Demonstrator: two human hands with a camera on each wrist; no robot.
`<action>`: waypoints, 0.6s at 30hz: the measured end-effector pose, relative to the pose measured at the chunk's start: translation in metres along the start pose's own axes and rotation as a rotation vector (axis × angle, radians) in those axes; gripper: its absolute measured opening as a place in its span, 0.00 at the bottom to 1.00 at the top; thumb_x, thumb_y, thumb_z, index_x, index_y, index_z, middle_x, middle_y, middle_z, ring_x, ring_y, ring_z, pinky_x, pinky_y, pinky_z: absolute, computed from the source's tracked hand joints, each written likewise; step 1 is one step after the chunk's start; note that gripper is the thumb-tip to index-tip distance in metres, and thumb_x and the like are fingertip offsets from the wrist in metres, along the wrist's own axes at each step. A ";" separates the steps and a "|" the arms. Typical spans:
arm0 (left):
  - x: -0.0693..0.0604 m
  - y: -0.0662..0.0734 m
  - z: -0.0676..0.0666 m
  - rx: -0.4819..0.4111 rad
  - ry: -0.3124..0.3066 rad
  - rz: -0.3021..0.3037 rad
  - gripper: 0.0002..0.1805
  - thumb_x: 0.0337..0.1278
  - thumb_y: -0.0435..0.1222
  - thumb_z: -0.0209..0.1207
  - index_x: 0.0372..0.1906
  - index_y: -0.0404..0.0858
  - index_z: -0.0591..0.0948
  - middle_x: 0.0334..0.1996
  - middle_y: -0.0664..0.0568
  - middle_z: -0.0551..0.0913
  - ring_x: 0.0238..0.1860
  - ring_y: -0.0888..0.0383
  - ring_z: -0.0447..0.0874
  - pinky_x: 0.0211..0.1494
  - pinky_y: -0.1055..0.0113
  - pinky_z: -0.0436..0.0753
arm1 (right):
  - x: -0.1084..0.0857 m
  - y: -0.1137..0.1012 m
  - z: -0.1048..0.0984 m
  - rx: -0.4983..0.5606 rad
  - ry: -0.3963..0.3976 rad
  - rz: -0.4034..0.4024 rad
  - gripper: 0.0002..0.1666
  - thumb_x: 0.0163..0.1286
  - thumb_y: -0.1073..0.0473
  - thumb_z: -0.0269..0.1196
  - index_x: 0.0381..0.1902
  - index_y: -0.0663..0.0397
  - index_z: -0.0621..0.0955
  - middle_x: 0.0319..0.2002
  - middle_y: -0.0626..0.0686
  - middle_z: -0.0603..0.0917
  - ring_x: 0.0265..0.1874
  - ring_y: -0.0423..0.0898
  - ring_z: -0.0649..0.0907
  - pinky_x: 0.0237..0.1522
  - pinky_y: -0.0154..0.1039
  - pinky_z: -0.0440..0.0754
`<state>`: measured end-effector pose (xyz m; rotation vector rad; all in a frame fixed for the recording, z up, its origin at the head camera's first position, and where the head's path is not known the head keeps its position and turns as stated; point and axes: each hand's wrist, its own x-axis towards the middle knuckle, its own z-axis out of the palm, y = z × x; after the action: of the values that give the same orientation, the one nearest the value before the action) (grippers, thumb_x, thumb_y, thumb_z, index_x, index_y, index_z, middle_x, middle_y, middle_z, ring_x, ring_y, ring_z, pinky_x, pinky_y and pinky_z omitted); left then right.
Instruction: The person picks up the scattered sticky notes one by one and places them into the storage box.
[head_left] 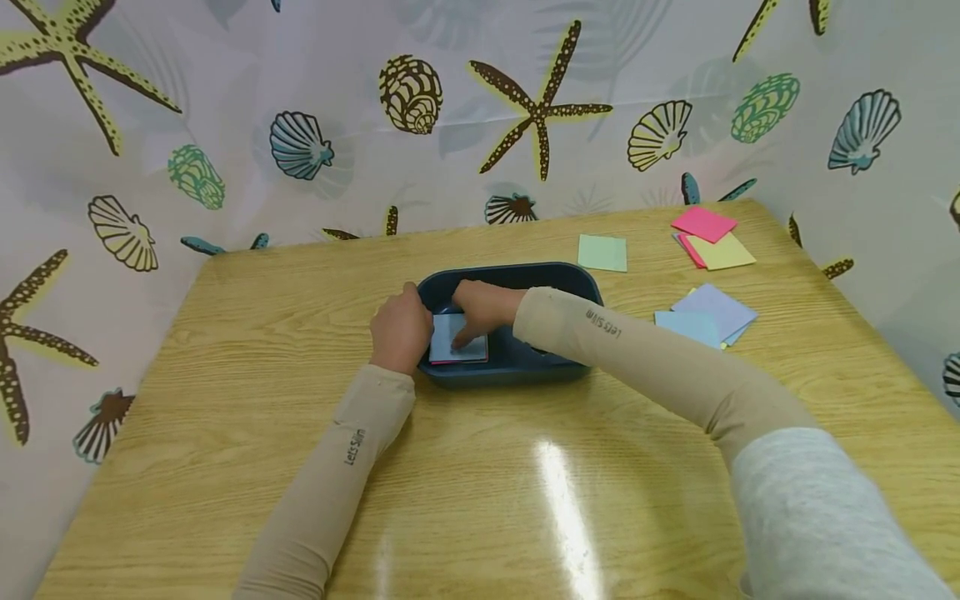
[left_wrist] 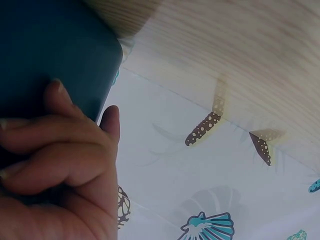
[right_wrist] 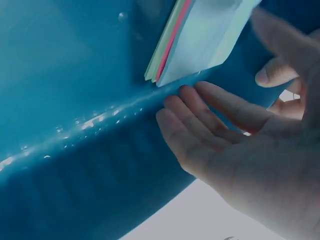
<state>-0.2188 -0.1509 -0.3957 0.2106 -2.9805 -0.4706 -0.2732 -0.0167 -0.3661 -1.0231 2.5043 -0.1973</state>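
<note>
A dark blue plastic tub (head_left: 510,375) sits on the wooden table, its left end held by my left hand (head_left: 401,332). The left wrist view shows that hand's fingers (left_wrist: 60,165) curled against the tub's outer wall. Inside, at the left end, lies a small stack of square sticky notes (head_left: 444,337), light blue on top, with pink and pale green edges (right_wrist: 165,50) below. My right hand (head_left: 486,308) reaches into the tub, its thumb over the top note. Its other fingers (right_wrist: 192,117) are loosely extended beside the stack's edge, gripping nothing.
Right of the tub lie loose notes: a pale green one (head_left: 602,253), a pink one (head_left: 705,223) over a yellow one (head_left: 723,252), and a lavender one (head_left: 716,308) beside a light blue one (head_left: 686,326). A shell-patterned cloth (head_left: 465,192) stands behind the table.
</note>
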 end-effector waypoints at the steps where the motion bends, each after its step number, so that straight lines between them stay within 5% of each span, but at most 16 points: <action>1: 0.000 0.000 0.000 -0.002 0.003 0.003 0.15 0.65 0.34 0.51 0.52 0.29 0.74 0.35 0.35 0.83 0.33 0.39 0.83 0.36 0.46 0.81 | 0.000 -0.001 0.001 -0.021 -0.018 -0.012 0.39 0.59 0.47 0.70 0.59 0.68 0.74 0.57 0.63 0.75 0.53 0.55 0.76 0.55 0.44 0.74; 6: -0.001 -0.001 0.000 -0.012 0.010 0.013 0.13 0.65 0.34 0.51 0.49 0.30 0.74 0.33 0.35 0.82 0.31 0.39 0.83 0.34 0.46 0.81 | 0.000 -0.009 0.006 -0.123 -0.069 -0.019 0.43 0.57 0.45 0.71 0.64 0.63 0.71 0.58 0.62 0.69 0.52 0.55 0.71 0.54 0.45 0.72; 18: 0.000 -0.002 0.001 -0.008 0.033 0.014 0.13 0.65 0.33 0.51 0.48 0.29 0.75 0.33 0.34 0.83 0.32 0.38 0.83 0.35 0.46 0.81 | 0.000 -0.014 0.011 -0.156 -0.054 0.015 0.44 0.59 0.46 0.69 0.66 0.63 0.68 0.60 0.63 0.68 0.54 0.56 0.71 0.55 0.46 0.72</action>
<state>-0.2185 -0.1521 -0.3973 0.1951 -2.9455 -0.4729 -0.2594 -0.0268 -0.3720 -1.0549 2.5091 0.0307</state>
